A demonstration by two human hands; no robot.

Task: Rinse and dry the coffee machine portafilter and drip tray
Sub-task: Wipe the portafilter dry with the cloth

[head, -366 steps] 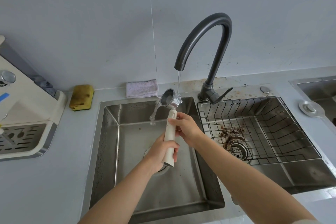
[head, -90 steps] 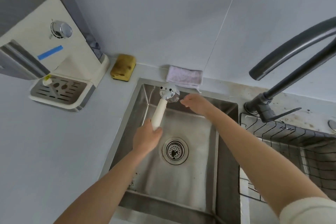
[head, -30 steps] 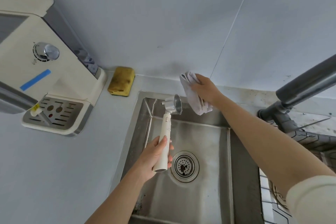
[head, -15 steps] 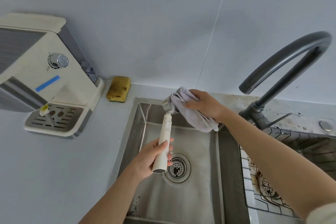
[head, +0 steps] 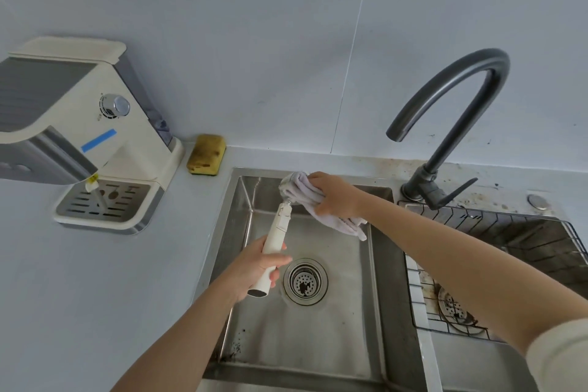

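My left hand [head: 258,267] grips the white handle of the portafilter [head: 277,232] and holds it over the left sink basin [head: 318,328]. The portafilter's metal head points toward the back wall and is mostly covered by a pale lilac cloth [head: 305,197]. My right hand [head: 334,194] grips that cloth and presses it around the head. The coffee machine [head: 79,124] stands on the counter at the left. Its slotted metal drip tray [head: 105,200] sits in place in the machine's base.
A dark curved faucet [head: 451,111] rises at the back right, with no water running. A wire rack [head: 496,251] lies in the right basin above a dirty strainer. A yellow sponge [head: 206,154] lies by the wall. The left basin has a drain [head: 305,281].
My right hand took the cloth from the counter's back edge and brought it onto the portafilter's head, which now sits wrapped in it. The left hand kept its hold on the handle.
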